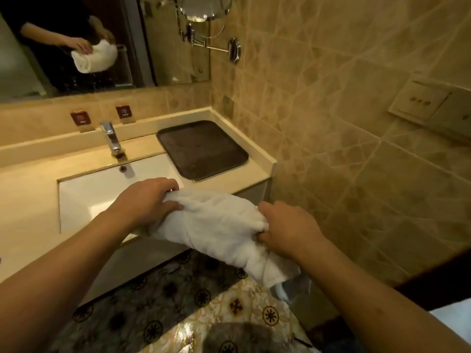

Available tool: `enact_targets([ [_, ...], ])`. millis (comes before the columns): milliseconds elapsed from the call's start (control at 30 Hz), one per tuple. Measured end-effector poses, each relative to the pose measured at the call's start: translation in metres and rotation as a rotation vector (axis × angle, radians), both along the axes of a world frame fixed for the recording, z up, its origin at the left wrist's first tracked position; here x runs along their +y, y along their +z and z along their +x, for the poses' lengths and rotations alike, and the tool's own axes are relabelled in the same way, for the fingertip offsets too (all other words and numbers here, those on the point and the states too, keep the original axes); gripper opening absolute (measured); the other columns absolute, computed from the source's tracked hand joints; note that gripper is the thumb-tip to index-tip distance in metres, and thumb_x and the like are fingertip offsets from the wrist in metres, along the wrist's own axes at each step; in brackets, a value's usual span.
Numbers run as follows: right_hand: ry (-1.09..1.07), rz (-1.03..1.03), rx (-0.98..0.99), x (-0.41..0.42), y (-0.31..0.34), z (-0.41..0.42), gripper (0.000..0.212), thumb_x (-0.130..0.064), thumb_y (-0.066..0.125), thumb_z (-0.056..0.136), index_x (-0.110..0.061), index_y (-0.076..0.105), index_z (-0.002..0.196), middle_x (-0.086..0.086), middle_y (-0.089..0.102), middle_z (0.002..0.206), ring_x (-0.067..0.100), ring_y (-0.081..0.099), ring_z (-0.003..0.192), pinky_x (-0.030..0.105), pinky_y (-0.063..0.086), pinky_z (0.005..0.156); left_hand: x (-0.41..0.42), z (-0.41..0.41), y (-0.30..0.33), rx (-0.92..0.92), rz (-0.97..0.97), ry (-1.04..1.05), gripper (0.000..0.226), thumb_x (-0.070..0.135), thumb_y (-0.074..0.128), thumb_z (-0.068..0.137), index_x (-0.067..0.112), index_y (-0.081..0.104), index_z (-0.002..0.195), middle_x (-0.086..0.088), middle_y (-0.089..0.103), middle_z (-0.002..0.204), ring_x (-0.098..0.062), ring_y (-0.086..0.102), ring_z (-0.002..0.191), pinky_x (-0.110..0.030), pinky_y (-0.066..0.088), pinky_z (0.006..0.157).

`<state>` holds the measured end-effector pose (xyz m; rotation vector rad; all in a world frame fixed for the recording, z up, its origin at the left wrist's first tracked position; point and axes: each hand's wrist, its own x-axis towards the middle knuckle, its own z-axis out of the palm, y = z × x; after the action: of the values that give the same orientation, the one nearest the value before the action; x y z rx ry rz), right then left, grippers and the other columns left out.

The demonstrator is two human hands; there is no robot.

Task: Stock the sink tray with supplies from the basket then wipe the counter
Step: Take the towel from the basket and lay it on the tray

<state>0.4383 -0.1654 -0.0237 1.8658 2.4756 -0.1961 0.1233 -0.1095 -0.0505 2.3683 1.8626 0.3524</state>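
Note:
A white towel (216, 222) is bunched into a thick roll and held in the air just in front of the counter's front edge. My left hand (147, 200) grips its upper left end over the sink's front rim. My right hand (288, 230) grips the lower right part, with a loose tail hanging below it. A dark rectangular tray (204, 149) lies bare on the beige counter (28, 200), to the right of the sink, in the corner by the wall. No basket is in view.
A white rectangular sink (91, 192) is set into the counter, with a chrome faucet (112, 138) behind it. A mirror (76, 47) and a swing-arm mirror (209, 11) hang above. A tiled wall closes the right side. Patterned floor lies below.

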Motion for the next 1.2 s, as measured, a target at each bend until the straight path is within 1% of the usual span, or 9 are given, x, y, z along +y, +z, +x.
enact_targets([
  [167,0.080,0.019,0.004,0.080,-0.025,0.006,0.045,-0.054,0.056,0.088,-0.027,0.046,0.123,0.006,0.061,0.114,0.033,0.063,0.097,0.036,0.042,0.068,0.050,0.005,-0.008,0.047,0.017,0.087,0.022,0.054,0.062,0.086,0.037,0.057,0.100,0.008,0.066,0.099,-0.010,0.048,0.077,-0.028,0.037,0.069],
  [300,0.149,0.065,0.074,0.147,-0.042,0.021,0.045,-0.054,0.055,0.089,-0.030,0.046,0.125,0.005,0.061,0.119,0.029,0.061,0.103,0.037,0.045,0.079,0.093,0.022,-0.002,0.075,0.015,0.194,0.021,0.045,0.064,0.089,0.031,0.063,0.105,0.005,0.067,0.104,-0.010,0.049,0.081,-0.026,0.037,0.072],
  [400,0.171,0.048,0.106,0.193,-0.047,0.032,0.054,-0.059,0.054,0.090,-0.033,0.042,0.136,0.003,0.059,0.126,0.025,0.060,0.108,0.037,0.045,0.088,0.129,0.038,0.012,0.103,0.000,0.227,0.020,0.041,0.064,0.091,0.028,0.065,0.106,0.002,0.069,0.107,-0.013,0.055,0.085,-0.027,0.045,0.075],
  [500,0.191,0.011,0.132,0.237,-0.050,0.040,0.051,-0.061,0.047,0.091,-0.036,0.040,0.135,0.002,0.059,0.128,0.026,0.060,0.109,0.040,0.044,0.090,0.167,0.051,0.022,0.144,0.004,0.250,0.024,0.040,0.064,0.092,0.024,0.065,0.110,-0.001,0.067,0.109,-0.019,0.060,0.093,-0.032,0.053,0.082],
  [633,0.196,-0.027,0.179,0.285,-0.053,0.046,0.050,-0.058,0.047,0.094,-0.034,0.043,0.137,0.004,0.061,0.129,0.028,0.061,0.111,0.036,0.045,0.087,0.216,0.062,0.028,0.167,0.009,0.212,0.028,0.036,0.064,0.092,0.020,0.063,0.115,-0.005,0.063,0.110,-0.022,0.056,0.098,-0.032,0.044,0.078],
  [733,0.170,-0.065,0.205,0.313,-0.057,0.044,0.049,-0.060,0.048,0.094,-0.030,0.046,0.132,0.004,0.063,0.123,0.027,0.063,0.106,0.030,0.038,0.076,0.257,0.064,0.022,0.199,0.022,0.202,0.028,0.034,0.064,0.092,0.022,0.061,0.118,-0.004,0.062,0.112,-0.022,0.056,0.099,-0.029,0.038,0.075],
  [900,0.092,-0.150,0.279,0.364,-0.070,0.035,0.050,-0.058,0.056,0.089,-0.028,0.046,0.128,0.003,0.064,0.118,0.027,0.062,0.101,0.032,0.038,0.073,0.347,0.061,0.006,0.200,0.023,0.168,0.028,0.030,0.069,0.090,0.027,0.061,0.117,0.000,0.061,0.113,-0.020,0.056,0.099,-0.036,0.051,0.082],
  [1067,-0.085,-0.228,0.343,0.420,-0.085,0.011,0.069,-0.060,0.061,0.086,-0.031,0.039,0.144,0.003,0.060,0.132,0.027,0.058,0.114,0.037,0.047,0.088,0.447,0.040,-0.017,0.193,0.046,0.026,0.029,0.025,0.061,0.093,0.026,0.060,0.122,-0.001,0.063,0.115,-0.024,0.059,0.102,-0.039,0.052,0.079],
  [1200,-0.184,-0.296,0.440,0.471,-0.095,-0.012,0.062,-0.059,0.063,0.085,-0.033,0.045,0.139,-0.001,0.062,0.122,0.021,0.060,0.106,0.038,0.051,0.086,0.527,0.024,-0.033,0.228,0.032,-0.067,0.036,0.023,0.058,0.095,0.025,0.056,0.131,-0.003,0.060,0.127,-0.027,0.056,0.114,-0.044,0.053,0.087],
])
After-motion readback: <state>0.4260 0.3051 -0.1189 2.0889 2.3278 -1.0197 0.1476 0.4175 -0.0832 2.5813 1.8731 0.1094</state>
